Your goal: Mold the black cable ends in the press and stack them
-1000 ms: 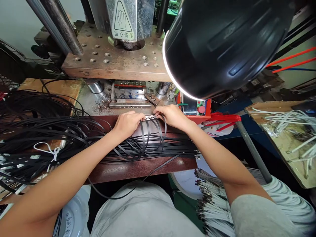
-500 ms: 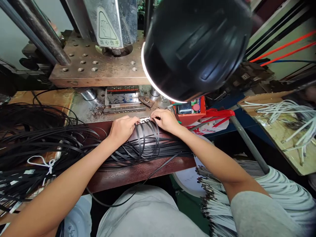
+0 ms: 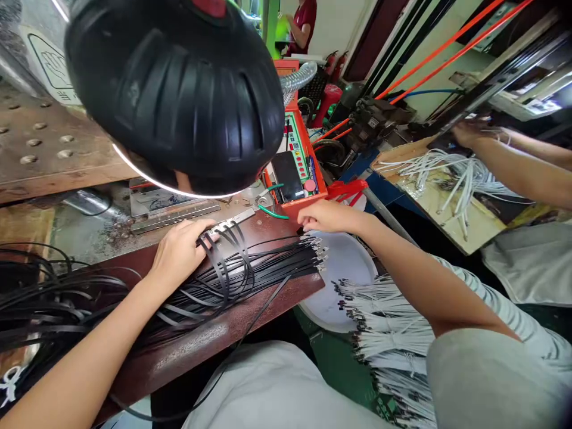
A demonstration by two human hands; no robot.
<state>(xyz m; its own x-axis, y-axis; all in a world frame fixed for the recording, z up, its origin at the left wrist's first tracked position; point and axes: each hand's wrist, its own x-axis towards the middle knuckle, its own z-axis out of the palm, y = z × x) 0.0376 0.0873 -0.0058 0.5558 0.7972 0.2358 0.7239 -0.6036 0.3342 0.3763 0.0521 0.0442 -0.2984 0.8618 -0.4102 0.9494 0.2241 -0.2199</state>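
At the dark brown work bench (image 3: 214, 333) in front of the press, my view had swung right since the last look, so the black dome lamp (image 3: 174, 101) now hung at the left of the frame and the orange control box (image 3: 295, 149) stood in full sight. My right hand (image 3: 328, 216) had left the metal where it sat beside my left a moment before. It now lay out past the bundle, near the bench's far edge, its fingers loose and holding nothing I could see. My left hand (image 3: 181, 253) stayed on the loops of flat black cables (image 3: 250, 268), fingers curled over them at the end of a narrow steel strip (image 3: 230, 221); whether it was clamped or only resting, I could not tell. The cables lay across the bench, their metal-tipped ends (image 3: 315, 256) fanned toward a round white lid (image 3: 339, 280), with bundled white wires (image 3: 388, 339) below it. The yellow-toned hand warning sign (image 3: 51, 74) showed only in part, its characters cut off behind the lamp, and the panel's lettering was too small to read. Further right, a co-worker's hand (image 3: 469, 134) reached over a tan board (image 3: 429, 205) of white wires
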